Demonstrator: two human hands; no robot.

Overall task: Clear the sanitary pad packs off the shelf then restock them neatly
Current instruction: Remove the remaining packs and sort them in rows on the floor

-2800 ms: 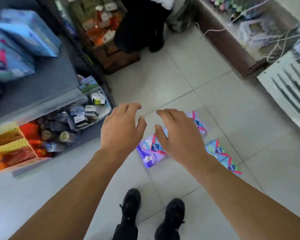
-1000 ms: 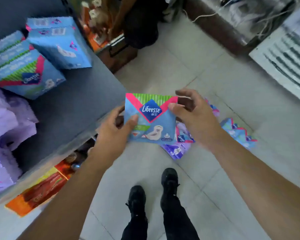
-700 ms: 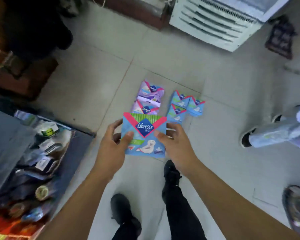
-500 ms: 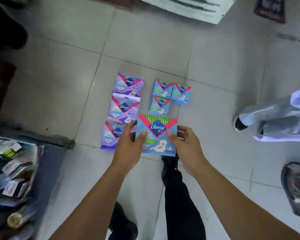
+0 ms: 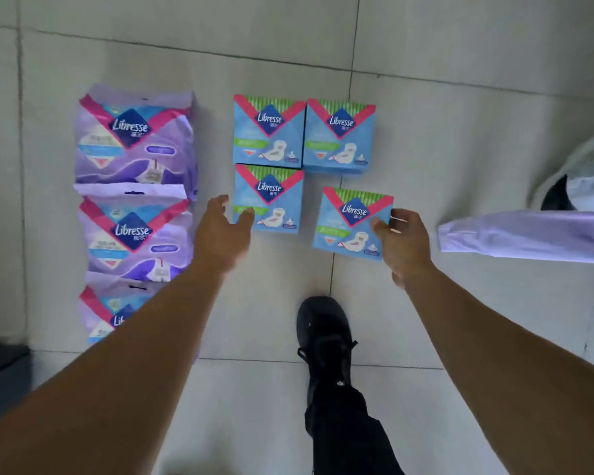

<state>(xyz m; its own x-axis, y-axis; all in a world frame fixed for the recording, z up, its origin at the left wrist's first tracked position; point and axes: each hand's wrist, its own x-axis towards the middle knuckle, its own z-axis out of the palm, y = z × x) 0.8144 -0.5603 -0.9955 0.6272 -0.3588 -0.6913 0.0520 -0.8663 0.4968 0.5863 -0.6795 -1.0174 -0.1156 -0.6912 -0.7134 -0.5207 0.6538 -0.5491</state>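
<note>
My right hand (image 5: 402, 245) pinches the right edge of a blue Libresse pad pack (image 5: 352, 222), low over the tiled floor, just right of another blue pack (image 5: 269, 198). Two more blue packs (image 5: 269, 131) (image 5: 339, 136) lie side by side behind them. My left hand (image 5: 222, 234) hovers with loose, empty fingers at the left edge of the near blue pack. To the left, three purple Libresse packs lie in a column: far (image 5: 136, 137), middle (image 5: 132, 236), near (image 5: 112, 311); my left forearm covers part of the near one.
My black shoe (image 5: 324, 332) stands on the floor below the packs. Another person's pale sleeve (image 5: 528, 234) and shoe (image 5: 559, 197) are at the right edge. A dark shelf corner (image 5: 0, 375) shows at the lower left.
I turned from the shelf and bent down to the floor with the blue pack. My left hand has let go of it; only my right hand holds it now, beside the other blue packs.
</note>
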